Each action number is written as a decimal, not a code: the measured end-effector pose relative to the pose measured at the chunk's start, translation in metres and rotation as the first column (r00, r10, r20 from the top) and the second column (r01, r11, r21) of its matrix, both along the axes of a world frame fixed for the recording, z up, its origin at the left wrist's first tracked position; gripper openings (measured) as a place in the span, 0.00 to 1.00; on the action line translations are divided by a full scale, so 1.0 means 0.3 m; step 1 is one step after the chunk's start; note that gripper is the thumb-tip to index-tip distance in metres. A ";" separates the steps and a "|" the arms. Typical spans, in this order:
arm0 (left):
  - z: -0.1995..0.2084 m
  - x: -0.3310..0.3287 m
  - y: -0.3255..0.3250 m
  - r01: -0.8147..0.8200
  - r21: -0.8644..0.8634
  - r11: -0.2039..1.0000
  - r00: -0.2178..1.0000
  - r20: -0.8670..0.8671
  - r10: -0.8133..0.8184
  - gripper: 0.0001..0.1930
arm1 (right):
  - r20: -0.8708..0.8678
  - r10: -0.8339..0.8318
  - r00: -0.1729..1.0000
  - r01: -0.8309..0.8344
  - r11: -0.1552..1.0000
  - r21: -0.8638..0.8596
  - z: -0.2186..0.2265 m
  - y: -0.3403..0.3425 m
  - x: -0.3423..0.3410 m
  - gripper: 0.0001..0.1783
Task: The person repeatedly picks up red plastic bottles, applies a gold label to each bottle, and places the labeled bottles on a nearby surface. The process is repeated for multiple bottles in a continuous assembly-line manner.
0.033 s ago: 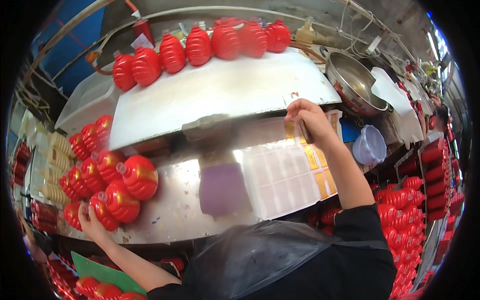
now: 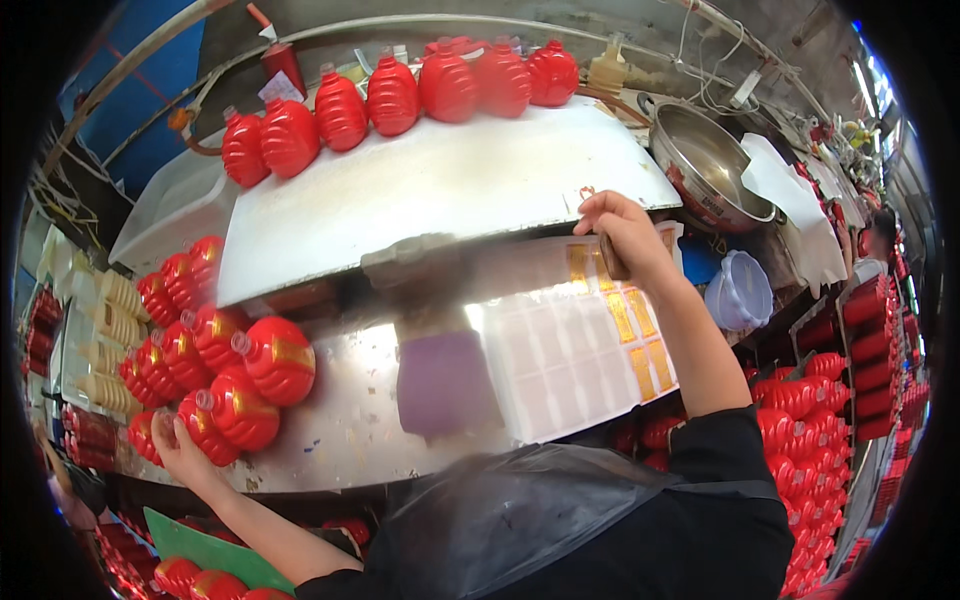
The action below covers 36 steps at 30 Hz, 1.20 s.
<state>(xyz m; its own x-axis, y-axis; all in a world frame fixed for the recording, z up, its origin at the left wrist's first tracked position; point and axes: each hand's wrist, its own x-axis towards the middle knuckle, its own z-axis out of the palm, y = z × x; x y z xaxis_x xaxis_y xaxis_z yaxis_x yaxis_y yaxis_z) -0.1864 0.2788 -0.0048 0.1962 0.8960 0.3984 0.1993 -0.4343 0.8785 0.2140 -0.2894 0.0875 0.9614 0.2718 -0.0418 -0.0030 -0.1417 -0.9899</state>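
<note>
At the left end of the metal table [image 2: 345, 430], my left hand [image 2: 184, 458] has its fingers closed at the neck of a red plastic bottle [image 2: 143, 438]. Several more red bottles with gold labels, one of them a large round bottle [image 2: 280, 360], stand packed around and behind it. Over on the right, my right hand [image 2: 625, 235] is raised with bent fingers around a small flat brown piece [image 2: 612, 260]; its exact kind is unclear. Below that hand lies a white label sheet [image 2: 550, 350] with gold labels [image 2: 620, 316] left along its right side. A purple mat [image 2: 445, 385] lies beside the sheet.
A raised white board [image 2: 420, 190] spans the back, with a row of red bottles [image 2: 393, 95] along its far edge. At the right are a metal pot [image 2: 690, 150] and a light blue bucket [image 2: 738, 290]. Stacked red bottles [image 2: 790, 440] fill the lower right.
My left hand has shifted slightly at the bottle's neck, and its fingers sit closer round it. My right hand has moved a little to the right, still holding the brown piece.
</note>
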 end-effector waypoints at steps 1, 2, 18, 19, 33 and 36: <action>0.011 0.016 -0.031 -0.003 0.039 0.999 0.994 0.108 -0.001 0.19 | 0.106 -0.003 0.994 0.019 0.989 -0.149 0.014 -0.023 0.041 0.12; 0.041 0.035 -0.055 -0.035 0.036 0.999 0.994 0.100 0.031 0.20 | 0.218 0.007 0.976 0.047 0.969 -0.241 0.021 -0.025 0.094 0.13; 0.201 0.183 -0.386 0.182 0.008 0.983 0.983 -0.006 -0.182 0.12 | 0.687 0.300 0.662 0.497 0.511 -0.702 0.175 0.515 0.988 0.32; 0.198 0.189 -0.394 0.195 -0.008 0.981 0.981 -0.008 -0.195 0.12 | 0.651 0.328 0.684 0.475 0.477 -0.740 0.177 0.521 1.011 0.32; 0.254 0.476 -0.587 0.616 -0.034 0.787 0.787 0.086 -0.611 0.10 | 0.302 0.092 0.949 0.132 0.753 -0.645 0.325 0.059 0.781 0.19; 0.249 0.518 -0.638 0.688 0.002 0.725 0.725 0.006 -0.688 0.09 | 0.186 -0.066 0.980 0.120 0.948 -0.294 0.383 -0.281 0.648 0.11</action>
<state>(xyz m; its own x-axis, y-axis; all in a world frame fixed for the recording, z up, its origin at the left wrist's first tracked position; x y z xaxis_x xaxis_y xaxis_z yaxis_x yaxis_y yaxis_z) -0.0309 0.0875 0.0701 0.7567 0.5159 0.4017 -0.1594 -0.4502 0.8786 0.4085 -0.3737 0.2024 0.9816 0.1812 0.0595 0.1353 -0.4418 -0.8869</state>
